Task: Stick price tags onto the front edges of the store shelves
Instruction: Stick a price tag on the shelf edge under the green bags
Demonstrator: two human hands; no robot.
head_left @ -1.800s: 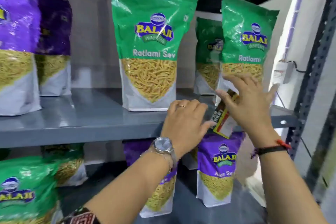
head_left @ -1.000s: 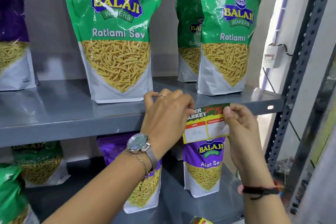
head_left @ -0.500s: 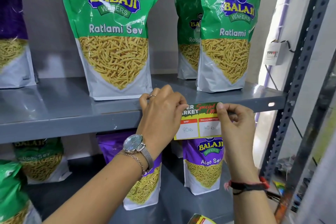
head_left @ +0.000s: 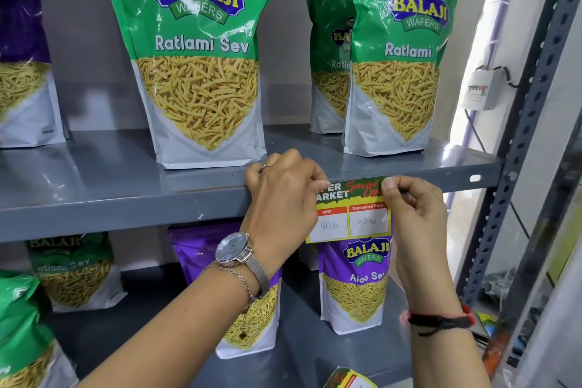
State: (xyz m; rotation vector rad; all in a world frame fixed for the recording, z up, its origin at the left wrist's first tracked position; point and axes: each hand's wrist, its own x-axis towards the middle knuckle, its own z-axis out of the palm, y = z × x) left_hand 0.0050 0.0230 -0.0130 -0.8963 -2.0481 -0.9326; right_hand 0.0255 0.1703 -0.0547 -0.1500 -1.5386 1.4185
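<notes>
A price tag point(head_left: 352, 214) with a green and yellow header and two white boxes reading 80 Rs and 40 Rs lies flat against the front edge of the grey shelf point(head_left: 126, 208). My left hand point(head_left: 283, 201), with a watch on its wrist, pinches the tag's top left corner. My right hand point(head_left: 412, 208) pinches its top right corner with thumb and forefinger. The tag's lower half hangs below the shelf edge, over a purple Aloo Sev bag point(head_left: 356, 287).
Green Ratlami Sev bags point(head_left: 198, 57) point(head_left: 400, 60) stand on the shelf above the tag. Purple bags point(head_left: 22, 50) stand at the far left. More bags fill the lower shelf. A perforated grey upright point(head_left: 516, 148) bounds the right. Another tag point(head_left: 346, 379) shows at the bottom edge.
The tag went from loose in my right hand to held by both hands flat against the shelf edge. Since half a second ago it has barely shifted.
</notes>
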